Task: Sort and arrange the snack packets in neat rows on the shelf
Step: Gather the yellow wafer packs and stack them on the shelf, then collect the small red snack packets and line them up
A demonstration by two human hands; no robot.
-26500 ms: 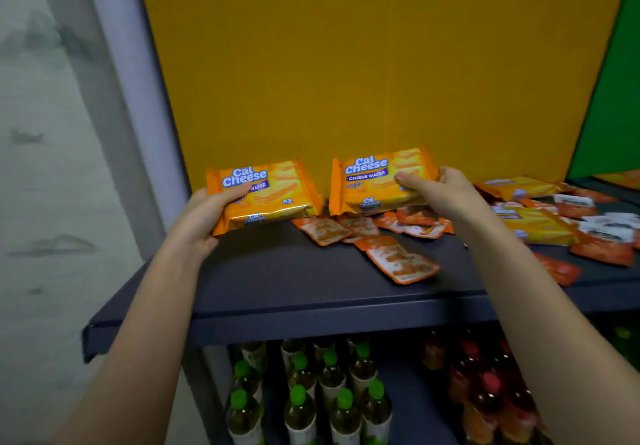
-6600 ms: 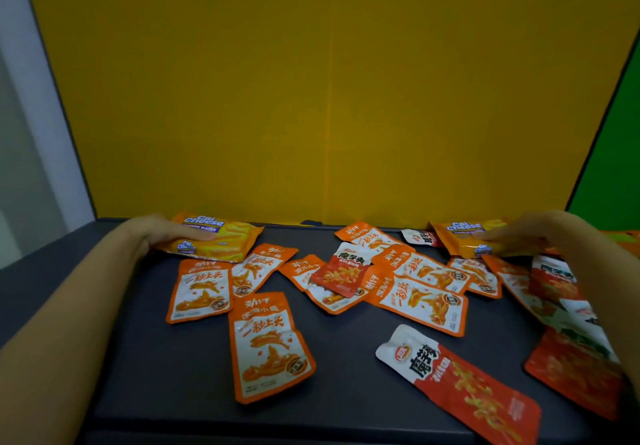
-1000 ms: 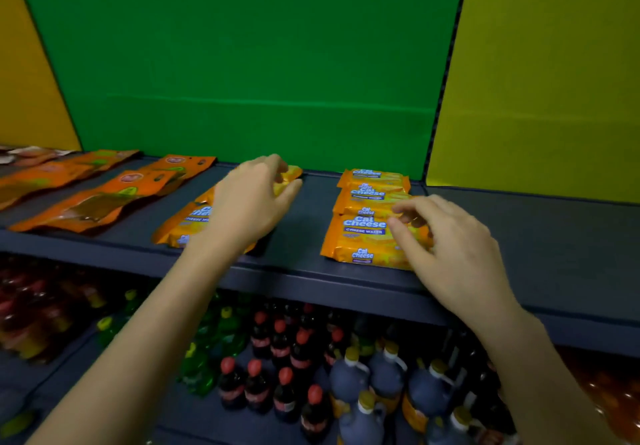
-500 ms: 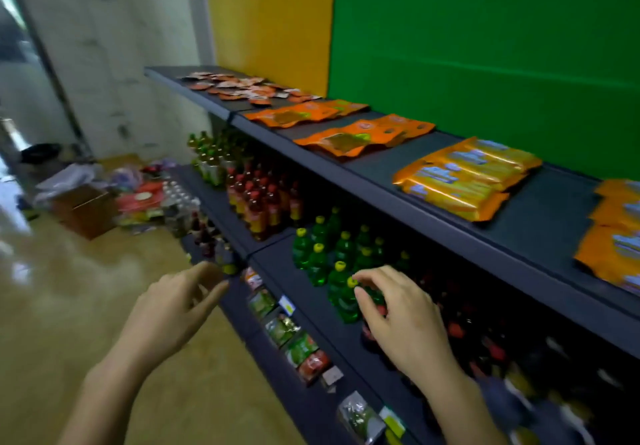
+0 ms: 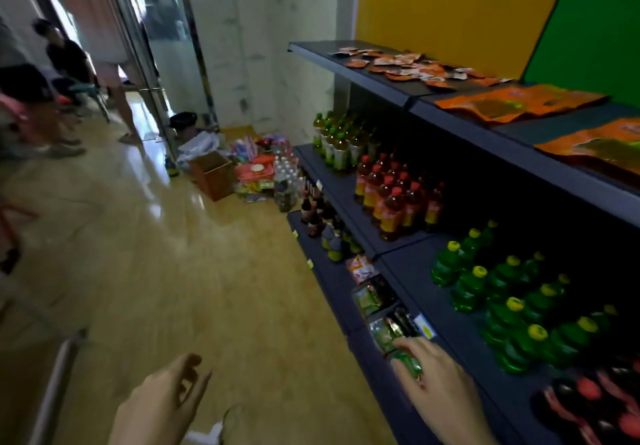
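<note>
Nearest me, my left hand (image 5: 162, 406) hangs over the floor (image 5: 166, 264), fingers loosely curled and holding nothing. My right hand (image 5: 440, 379) is low at the front of the lower shelf (image 5: 332, 285), its fingers on a green packet (image 5: 405, 361); I cannot tell whether they grip it or only touch it. Just beyond it, more small packets (image 5: 370, 292) stand in a row along that shelf's front. On the middle shelf (image 5: 408, 271) to the right sit green bottles (image 5: 498, 292), with red-capped bottles (image 5: 394, 195) farther along. Up on the top shelf (image 5: 526, 153), large orange packets (image 5: 519, 101) lie flat, and at its far end the small snack packets (image 5: 405, 65) are scattered in a loose heap against the yellow panel (image 5: 450, 4). A box (image 5: 211, 174) and piled goods sit on the floor past the shelving.
</note>
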